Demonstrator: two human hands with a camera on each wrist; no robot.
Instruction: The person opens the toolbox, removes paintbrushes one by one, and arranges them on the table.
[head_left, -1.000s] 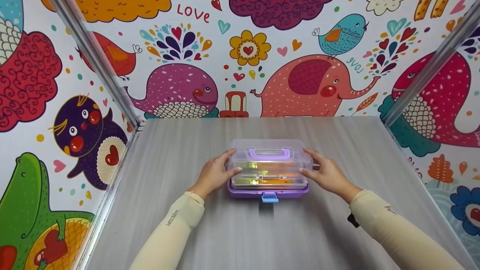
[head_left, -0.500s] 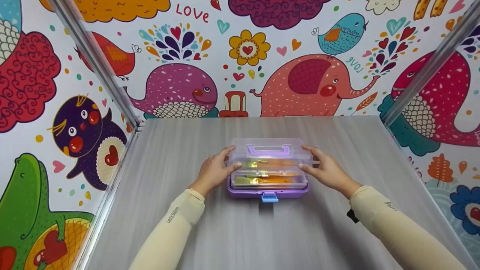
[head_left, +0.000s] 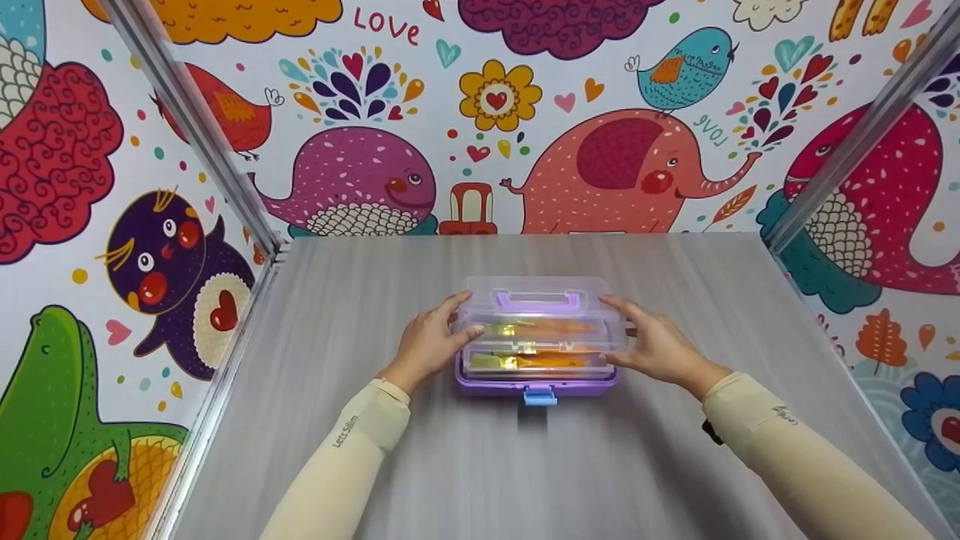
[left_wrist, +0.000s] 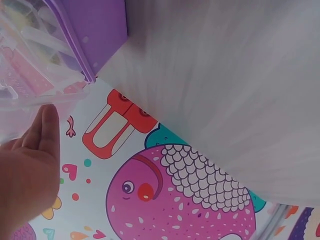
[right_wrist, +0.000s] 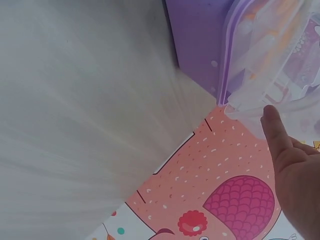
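A plastic storage box with a purple base [head_left: 495, 388] sits mid-table, its blue front latch [head_left: 540, 396] flipped down. The clear lid [head_left: 480, 286], which bears a purple handle [head_left: 538, 301], is tilted slightly up at the front. Paintbrushes with orange handles [head_left: 559, 361] show inside through clear plastic. My left hand [head_left: 429, 343] holds the lid's left end, thumb in front and fingers behind. At the right end, my right hand [head_left: 664, 349] grips the lid, with its thumb lower, by the front corner. Each wrist view shows fingertips at the lid's edge.
The box stands on a grey wood-grain table [head_left: 360, 292]. Walls printed with cartoon animals [head_left: 600, 180] rise behind it and on both sides. Metal corner posts [head_left: 202, 142] stand at the table's back corners.
The lid's front edge has risen a little, and the brushes show more plainly. My right thumb has slid down along the lid's right end. The left hand has hardly moved.
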